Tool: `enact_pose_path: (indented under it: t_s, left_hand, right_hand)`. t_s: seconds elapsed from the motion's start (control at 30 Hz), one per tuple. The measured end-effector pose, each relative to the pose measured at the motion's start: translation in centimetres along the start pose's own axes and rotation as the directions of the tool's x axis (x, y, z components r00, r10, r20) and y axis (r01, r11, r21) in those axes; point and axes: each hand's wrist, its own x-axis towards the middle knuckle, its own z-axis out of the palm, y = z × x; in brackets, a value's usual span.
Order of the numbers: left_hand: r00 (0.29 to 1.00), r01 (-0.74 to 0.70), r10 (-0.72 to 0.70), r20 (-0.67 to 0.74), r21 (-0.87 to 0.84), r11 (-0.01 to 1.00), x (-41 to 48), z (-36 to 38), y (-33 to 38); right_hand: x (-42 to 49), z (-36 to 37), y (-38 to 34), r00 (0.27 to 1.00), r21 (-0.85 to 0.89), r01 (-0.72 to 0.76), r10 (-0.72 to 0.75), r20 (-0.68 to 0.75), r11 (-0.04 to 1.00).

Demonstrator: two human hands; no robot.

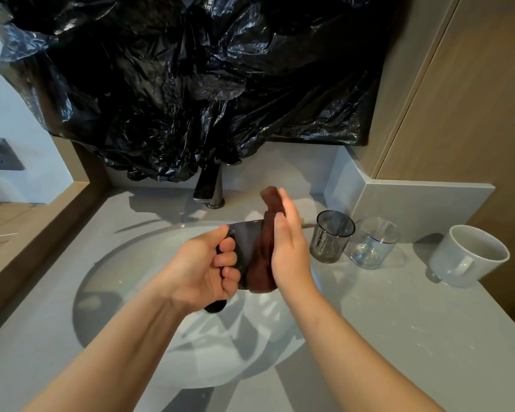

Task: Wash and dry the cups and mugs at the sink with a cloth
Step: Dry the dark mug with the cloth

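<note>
Mug (pixel 244 251), mouth apparently toward faucet (pixel 208 185), handle in curled left hand (pixel 199 275), flat right hand (pixel 289 248) on cloth (pixel 262 263)

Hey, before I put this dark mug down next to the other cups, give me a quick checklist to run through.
1. Left hand grip on the dark mug handle: ok, fingers curled round it.
2. Brown cloth pressed to the mug by the right hand: ok.
3. Mug above the sink: ok.
4. Mug fully dry: cannot tell.
5. Bare counter in front of the smoked glass, clear glass and white mug: ok.
6. Faucet off: ok, no stream shows.
</note>
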Motion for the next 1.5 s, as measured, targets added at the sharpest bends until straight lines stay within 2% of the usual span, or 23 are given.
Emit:
enact_pose_path:
  t_s: [0.07, 0.13, 0.17, 0.23, 0.3, 0.33, 0.4, 0.43, 0.5, 0.6, 0.73, 0.83, 0.9, 0.97, 1.07, 1.13, 1.17, 1.23, 1.3, 1.33, 1.37, 1.43, 1.5]
  left_hand:
    - [1.0, -0.021, 0.021, 0.006, -0.011, 1.0, 0.1, -0.1, 0.0]
    - [0.997, -0.067, 0.067, 0.031, 0.009, 0.998, 0.2, 0.1, -0.1]
    - [0.997, -0.071, 0.07, 0.04, 0.018, 0.997, 0.2, 0.2, -0.1]
    - [0.999, -0.022, 0.022, 0.041, 0.002, 1.0, 0.0, 0.1, 0.1]
    - [0.997, 0.012, -0.011, 0.07, -0.003, 1.0, -0.3, -0.6, 0.4]
    - [0.995, 0.016, -0.016, 0.097, -0.001, 1.0, -0.5, -0.9, 0.6]
    - [0.987, 0.026, -0.024, 0.159, -0.012, 1.0, -0.9, -1.4, 1.3]
    - [0.983, 0.035, -0.03, 0.183, -0.025, 0.999, -1.1, -1.5, 1.6]
    - [0.985, 0.028, -0.022, 0.168, -0.029, 0.999, -0.9, -1.5, 1.8]
    - [0.989, -0.146, 0.147, 0.002, 0.167, 0.975, 0.0, -1.3, 1.2]
    - [0.848, -0.403, 0.507, -0.153, 0.437, 0.804, 0.9, -0.1, -0.1]
    - [0.724, -0.417, 0.64, -0.257, 0.575, 0.703, 1.2, 0.3, -0.4]
    - [0.764, -0.45, 0.584, -0.274, 0.423, 0.786, 1.4, 0.3, -0.3]
    - [0.809, -0.465, 0.51, -0.294, 0.212, 0.86, 1.4, 0.6, -0.4]
    - [0.74, -0.48, 0.558, -0.375, 0.285, 0.829, 1.9, 0.8, -0.7]
    - [0.709, -0.493, 0.594, -0.379, 0.336, 0.803, 2.0, 0.8, -1.1]
    - [0.701, -0.508, 0.61, -0.369, 0.342, 0.791, 1.9, 0.8, -1.3]
    - [0.684, -0.541, 0.632, -0.363, 0.329, 0.774, 1.5, 0.9, -1.4]
    - [0.694, -0.564, 0.611, -0.382, 0.239, 0.79, 1.2, 1.2, -1.3]
    - [0.687, -0.569, 0.607, -0.399, 0.223, 0.791, 1.3, 1.4, -1.2]
    - [0.663, -0.568, 0.619, -0.42, 0.256, 0.782, 1.4, 1.6, -1.2]
    - [0.616, -0.553, 0.662, -0.427, 0.364, 0.749, 1.7, 1.6, -1.1]
    - [0.609, -0.542, 0.688, -0.396, 0.426, 0.725, 1.7, 1.7, -1.3]
  right_hand:
    - [-1.4, 1.2, -0.3, 0.999, -0.203, 0.041, -0.036, 0.026, 0.978]
    - [-3.6, 2.5, 0.1, 0.972, -0.513, 0.233, -0.216, 0.093, 0.827]
    - [-3.8, 2.5, 0.3, 0.955, -0.54, 0.285, -0.284, 0.087, 0.792]
    - [-2.3, 1.6, 0.4, 0.97, -0.377, 0.237, -0.242, 0.035, 0.895]
    - [-0.1, 0.4, 0.4, 0.999, 0.032, 0.048, -0.048, -0.008, 0.998]
    - [0.8, -0.3, 0.4, 0.995, 0.279, -0.095, 0.102, -0.009, 0.956]
    - [1.4, -1.5, 0.3, 0.875, 0.559, -0.47, 0.442, 0.197, 0.682]
    - [1.0, -1.9, 0.1, 0.787, 0.534, -0.608, 0.535, 0.307, 0.588]
    - [0.3, -2.3, 0.2, 0.688, 0.462, -0.722, 0.608, 0.397, 0.515]
    - [-0.3, -1.5, 0.6, 0.677, 0.51, -0.724, 0.62, 0.398, 0.463]
    - [-0.5, -0.4, 0.0, 0.703, 0.595, -0.676, 0.624, 0.342, 0.435]
    - [-1.2, -0.2, -0.9, 0.725, 0.581, -0.658, 0.612, 0.317, 0.479]
    - [-1.7, 0.3, -1.3, 0.743, 0.576, -0.636, 0.611, 0.275, 0.514]
    - [-2.2, 1.0, -1.5, 0.844, 0.543, -0.494, 0.525, 0.111, 0.679]
    - [-3.4, 1.8, -1.6, 0.987, 0.107, -0.157, 0.161, -0.029, 0.982]
    - [-3.7, 2.0, -1.9, 0.999, -0.141, -0.035, 0.035, -0.004, 0.989]
    - [-3.4, 1.8, -2.0, 1.0, -0.159, -0.017, 0.014, -0.022, 0.987]
    - [-2.0, 1.0, -2.2, 0.991, 0.075, -0.099, 0.105, -0.077, 0.992]
    - [-0.2, 0.3, -2.2, 0.944, 0.427, -0.287, 0.328, -0.024, 0.857]
    - [0.1, 0.2, -2.2, 0.932, 0.474, -0.315, 0.362, -0.007, 0.822]
    - [-0.3, 0.4, -2.3, 0.945, 0.413, -0.292, 0.327, -0.016, 0.863]
    - [-2.0, 1.3, -2.7, 0.991, 0.066, -0.129, 0.131, -0.035, 0.989]
    - [-3.4, 1.8, -2.9, 0.999, -0.269, 0.035, -0.027, 0.031, 0.963]
